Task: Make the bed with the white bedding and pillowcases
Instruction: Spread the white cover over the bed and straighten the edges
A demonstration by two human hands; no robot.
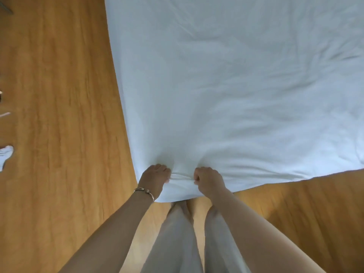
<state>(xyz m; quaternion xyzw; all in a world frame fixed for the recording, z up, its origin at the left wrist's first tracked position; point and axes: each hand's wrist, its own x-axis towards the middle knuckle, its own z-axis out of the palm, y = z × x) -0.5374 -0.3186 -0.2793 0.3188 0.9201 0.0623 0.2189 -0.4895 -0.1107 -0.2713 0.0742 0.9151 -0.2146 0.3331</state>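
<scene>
A large white sheet (236,85) spreads over the bed and fills the upper right of the head view, lightly wrinkled. Its near corner hangs down toward my legs. My left hand (154,178), with a bracelet on the wrist, grips the cloth at that corner, fingers curled into a bunched fold. My right hand (208,181) grips the same corner a little to the right, fist closed round the fabric. The cloth between the two hands is gathered into small creases. The mattress under the sheet is hidden.
Wooden floor (59,115) runs along the left of the bed and in front of it at lower right. A white shoe (6,155) shows at the far left edge. My legs in pale trousers (177,243) stand right at the corner.
</scene>
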